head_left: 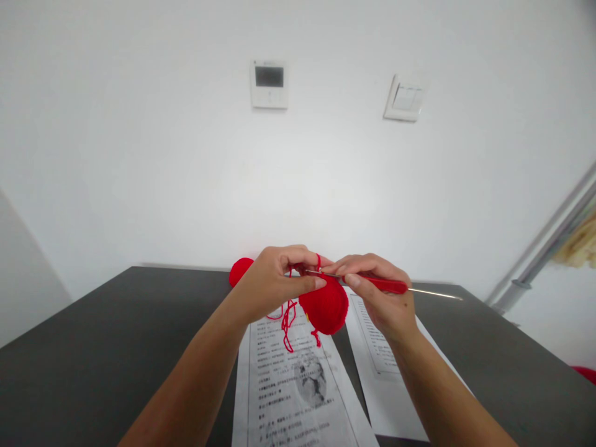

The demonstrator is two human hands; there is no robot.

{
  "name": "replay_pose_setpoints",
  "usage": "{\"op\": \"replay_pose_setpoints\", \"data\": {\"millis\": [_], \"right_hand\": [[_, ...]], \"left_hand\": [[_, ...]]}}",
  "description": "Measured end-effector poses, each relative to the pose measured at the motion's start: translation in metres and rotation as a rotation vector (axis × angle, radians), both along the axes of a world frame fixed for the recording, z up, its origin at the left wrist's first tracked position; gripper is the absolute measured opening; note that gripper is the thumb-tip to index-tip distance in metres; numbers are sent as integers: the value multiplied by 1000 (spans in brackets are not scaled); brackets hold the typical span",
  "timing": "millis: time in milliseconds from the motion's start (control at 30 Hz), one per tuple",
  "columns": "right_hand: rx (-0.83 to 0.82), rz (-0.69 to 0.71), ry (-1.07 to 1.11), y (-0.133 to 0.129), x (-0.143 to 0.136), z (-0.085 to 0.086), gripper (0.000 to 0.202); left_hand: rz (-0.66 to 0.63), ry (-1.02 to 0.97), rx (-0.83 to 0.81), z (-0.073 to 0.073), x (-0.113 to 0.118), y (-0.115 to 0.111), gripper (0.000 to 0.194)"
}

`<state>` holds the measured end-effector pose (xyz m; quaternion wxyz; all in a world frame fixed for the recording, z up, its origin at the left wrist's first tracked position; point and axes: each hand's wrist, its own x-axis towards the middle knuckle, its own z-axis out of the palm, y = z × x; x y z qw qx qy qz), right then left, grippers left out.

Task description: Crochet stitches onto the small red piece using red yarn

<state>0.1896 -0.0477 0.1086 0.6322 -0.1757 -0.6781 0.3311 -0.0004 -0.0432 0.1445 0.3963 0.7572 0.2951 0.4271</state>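
Note:
A round red crochet piece hangs from my left hand, its upper edge pinched between thumb and fingers. Red yarn loops over my left index finger and dangles in loose strands beside the piece. My right hand grips the red handle of a crochet hook. The hook's metal tip points left and meets the top of the piece, close to my left fingertips. A thin metal shaft sticks out behind the handle to the right. Whether the tip is inside a stitch is too small to tell.
Two printed sheets lie on the dark table: one below my left hand, another below my right. A red yarn ball sits behind my left wrist. The white wall rises at the table's far edge, bearing a control panel and a switch.

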Motion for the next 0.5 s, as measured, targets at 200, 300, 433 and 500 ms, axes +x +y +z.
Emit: {"op": "replay_pose_setpoints", "data": {"millis": [200,300,433,500], "right_hand": [[13,4,0,0,0,0,3],[12,16,8,0,0,-1,3],[4,3,2,0,0,-1,3],[10,6,3,0,0,-1,3]], "left_hand": [[-7,-2,-1,1,-1,0,7],[-7,-3,0,1,0,-1,7],[-5,0,-1,2,0,-2,6],[-5,0,-1,2,0,-2,6]]}}
